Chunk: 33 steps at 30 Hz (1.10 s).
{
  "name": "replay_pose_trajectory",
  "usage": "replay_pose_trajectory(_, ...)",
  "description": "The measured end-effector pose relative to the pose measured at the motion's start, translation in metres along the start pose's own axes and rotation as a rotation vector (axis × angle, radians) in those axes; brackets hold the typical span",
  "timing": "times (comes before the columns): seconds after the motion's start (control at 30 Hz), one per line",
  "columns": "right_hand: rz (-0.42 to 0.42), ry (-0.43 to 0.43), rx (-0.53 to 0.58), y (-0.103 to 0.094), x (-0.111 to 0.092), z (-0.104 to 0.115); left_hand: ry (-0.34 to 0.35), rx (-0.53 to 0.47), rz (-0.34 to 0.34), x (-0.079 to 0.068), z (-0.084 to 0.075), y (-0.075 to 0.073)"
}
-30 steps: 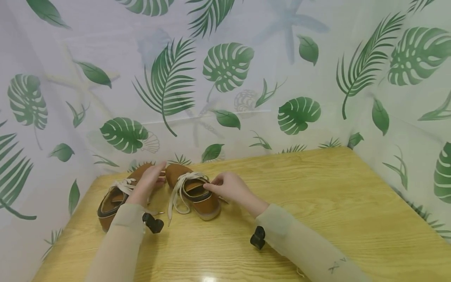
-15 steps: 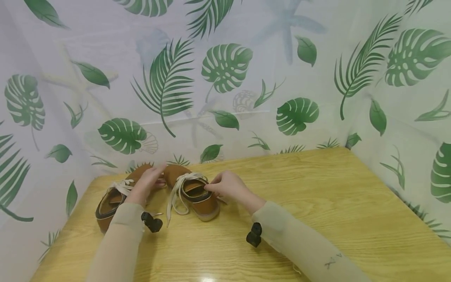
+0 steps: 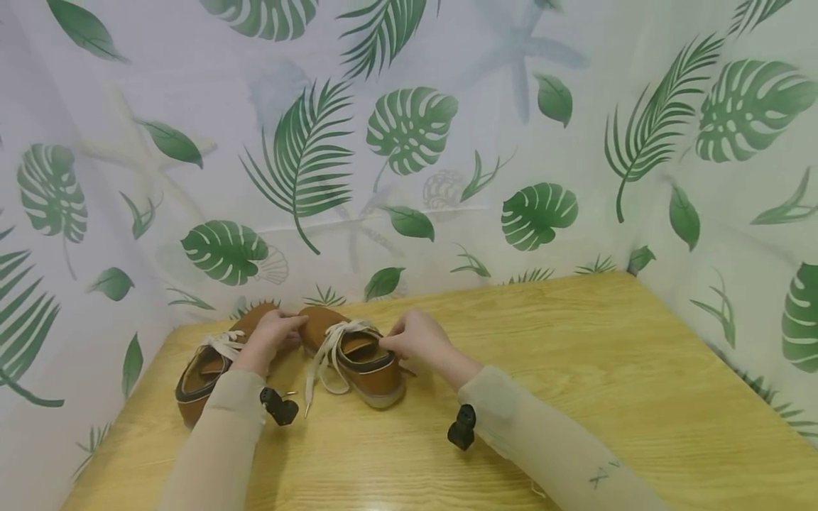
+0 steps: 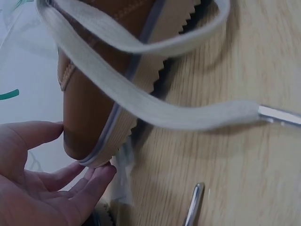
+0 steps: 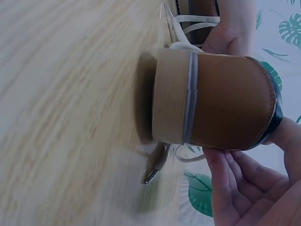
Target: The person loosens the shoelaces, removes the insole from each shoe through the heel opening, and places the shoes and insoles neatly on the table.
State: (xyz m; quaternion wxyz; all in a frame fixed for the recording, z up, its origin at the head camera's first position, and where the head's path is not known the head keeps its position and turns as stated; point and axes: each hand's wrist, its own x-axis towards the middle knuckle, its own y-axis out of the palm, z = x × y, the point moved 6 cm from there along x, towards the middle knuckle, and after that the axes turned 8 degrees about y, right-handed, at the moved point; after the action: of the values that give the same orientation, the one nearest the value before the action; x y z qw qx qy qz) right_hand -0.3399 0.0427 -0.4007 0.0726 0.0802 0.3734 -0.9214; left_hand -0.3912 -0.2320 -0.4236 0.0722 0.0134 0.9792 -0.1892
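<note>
A brown shoe [image 3: 373, 375] with cream laces and a dark collar is held between both hands, its toe toward the wall. My left hand [image 3: 273, 339] grips its toe; in the left wrist view the thumb lies against the toe and the other fingers [image 4: 96, 181] reach under the sole. My right hand [image 3: 422, 339] pinches the collar at the right side near the heel. The right wrist view shows the heel [image 5: 230, 101] with a dark shadow beside the sole. A matching brown shoe [image 3: 192, 390] stands to the left, partly hidden by my left arm.
A wood-grain table [image 3: 543, 355] carries both shoes. Behind it hangs a white cloth [image 3: 473, 234] printed with green leaves. Loose lace ends with metal tips [image 4: 277, 114] dangle near the left hand. Black wrist cameras [image 3: 278, 407] are strapped to both sleeves.
My left hand's fingers have closed on the toe of the right-hand shoe, where they were beside it before. That shoe has shifted slightly to the right, with my right hand still pinching its collar.
</note>
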Motion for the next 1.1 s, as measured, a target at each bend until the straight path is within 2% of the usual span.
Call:
replay_pose_trajectory(0.23, -0.007, 0.013, -0.025, -0.008, 0.006, -0.01, -0.002, -0.012, 0.022, -0.002, 0.003, -0.003)
replay_pose_trajectory(0.47, 0.003, 0.027, 0.03, -0.022, 0.01, -0.021, -0.034, -0.03, 0.069, -0.004, 0.006, -0.005)
replay_pose_trajectory(0.73, 0.054, -0.053, 0.031, -0.04, 0.014, -0.025, -0.063, -0.069, 0.139, -0.013, 0.001, -0.001)
replay_pose_trajectory(1.1, 0.091, -0.112, -0.024, -0.063, 0.008, -0.023, -0.032, -0.062, 0.203, -0.024, -0.004, 0.008)
